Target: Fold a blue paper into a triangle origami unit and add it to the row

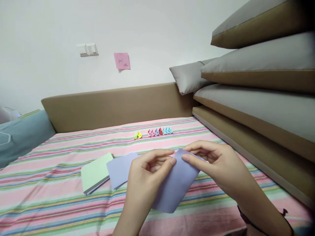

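A sheet of lavender paper (pixel 176 185) is held up in front of me, one corner pointing away. My left hand (pixel 150 170) pinches its upper left edge between thumb and fingers. On the opposite side of that corner, my right hand (pixel 210 157) grips the upper right edge the same way. The fingers behind the sheet are partly hidden. To the left of my left hand lie a few lavender sheets (pixel 120 170), partly covered by that hand. They touch a stack of paper with a pale green top sheet (pixel 95 172).
A row of small folded paper pieces (pixel 159 131) stands farther back on the striped cloth (pixel 61 196), with yellow-green pieces (pixel 138 135) beside it. Stacked grey-and-brown cushions (pixel 258 95) rise at the right. A brown backrest (pixel 118 106) runs along the wall, under a pink note (pixel 122 61).
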Motion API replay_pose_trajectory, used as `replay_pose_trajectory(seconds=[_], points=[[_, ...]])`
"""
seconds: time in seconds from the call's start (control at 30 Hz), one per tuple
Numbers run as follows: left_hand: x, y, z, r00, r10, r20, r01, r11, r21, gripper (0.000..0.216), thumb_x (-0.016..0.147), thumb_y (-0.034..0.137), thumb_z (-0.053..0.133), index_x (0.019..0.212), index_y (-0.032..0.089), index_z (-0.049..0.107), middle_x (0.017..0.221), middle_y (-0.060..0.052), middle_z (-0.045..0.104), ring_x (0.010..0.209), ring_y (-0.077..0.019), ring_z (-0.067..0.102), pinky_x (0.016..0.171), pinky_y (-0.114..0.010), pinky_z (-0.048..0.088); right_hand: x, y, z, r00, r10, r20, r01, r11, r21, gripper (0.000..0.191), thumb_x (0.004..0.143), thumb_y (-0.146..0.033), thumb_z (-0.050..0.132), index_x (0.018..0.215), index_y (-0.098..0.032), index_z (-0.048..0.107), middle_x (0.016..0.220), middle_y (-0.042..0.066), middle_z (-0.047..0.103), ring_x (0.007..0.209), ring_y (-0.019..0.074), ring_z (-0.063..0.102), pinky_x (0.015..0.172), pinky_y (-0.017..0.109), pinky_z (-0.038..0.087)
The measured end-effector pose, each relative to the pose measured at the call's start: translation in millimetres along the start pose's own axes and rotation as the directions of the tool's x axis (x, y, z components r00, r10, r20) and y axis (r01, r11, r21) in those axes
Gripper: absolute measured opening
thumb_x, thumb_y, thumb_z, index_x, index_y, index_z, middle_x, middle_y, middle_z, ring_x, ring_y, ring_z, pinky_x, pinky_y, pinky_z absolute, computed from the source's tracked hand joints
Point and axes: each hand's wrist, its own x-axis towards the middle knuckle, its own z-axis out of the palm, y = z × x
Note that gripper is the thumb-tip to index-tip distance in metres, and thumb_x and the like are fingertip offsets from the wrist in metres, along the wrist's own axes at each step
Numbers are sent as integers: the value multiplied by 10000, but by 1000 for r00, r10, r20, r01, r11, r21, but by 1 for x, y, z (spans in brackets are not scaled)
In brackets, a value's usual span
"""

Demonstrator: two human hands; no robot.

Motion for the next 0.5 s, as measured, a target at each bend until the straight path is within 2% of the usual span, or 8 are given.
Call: replay_pose_trajectory(seconds=[0.17, 0.3, 0.37, 0.43, 0.5], points=[[-11, -4, 10, 984, -71, -162, 58, 995, -83, 156, 650, 165, 755, 805, 176, 741, 701, -14, 720, 639, -123, 667, 581, -160, 537, -3, 1, 2, 997, 78, -10, -77, 994, 79, 161, 770, -284, 673, 920, -226, 678, 902, 42, 719, 844, 191, 682, 705, 262, 564], [-6, -15, 10, 957, -96, -274, 46, 982, -181, 155, 620, 155, 775, 768, 181, 735, 664, -2, 703, 604, -99, 650, 558, -132, 518, -1, 7, 11, 974, 226, 14, -221, 933, 285, 463, 711, -305, 738, 1134, -244, 560, 1022, 60, 690, 941, 199, 662, 701, 250, 554], [0, -21, 7, 950, -78, -302, 20, 981, -191, 172, 614, 177, 783, 778, 180, 729, 668, -6, 698, 619, -108, 654, 567, -144, 523, 2, 14, 17, 958, 281, 60, -283, 886, 368, 458, 671, -310, 770, 1076, -228, 573, 957, 50, 700, 891, 198, 671, 678, 248, 549], [2, -21, 3, 942, -31, -334, -20, 989, -148, 189, 635, 200, 773, 817, 187, 724, 709, -15, 699, 670, -126, 662, 601, -170, 533, 4, 21, 24, 945, 313, 93, -322, 853, 411, 351, 658, -320, 777, 944, -198, 613, 871, 46, 708, 844, 200, 676, 683, 257, 545], [-4, -13, -2, 913, 76, -401, -103, 994, -47, 199, 690, 211, 731, 888, 219, 712, 803, -20, 700, 777, -143, 659, 685, -200, 538, 6, 25, 28, 937, 339, 78, -339, 837, 431, 308, 671, -332, 768, 901, -181, 628, 864, 59, 715, 840, 206, 676, 696, 264, 539]])
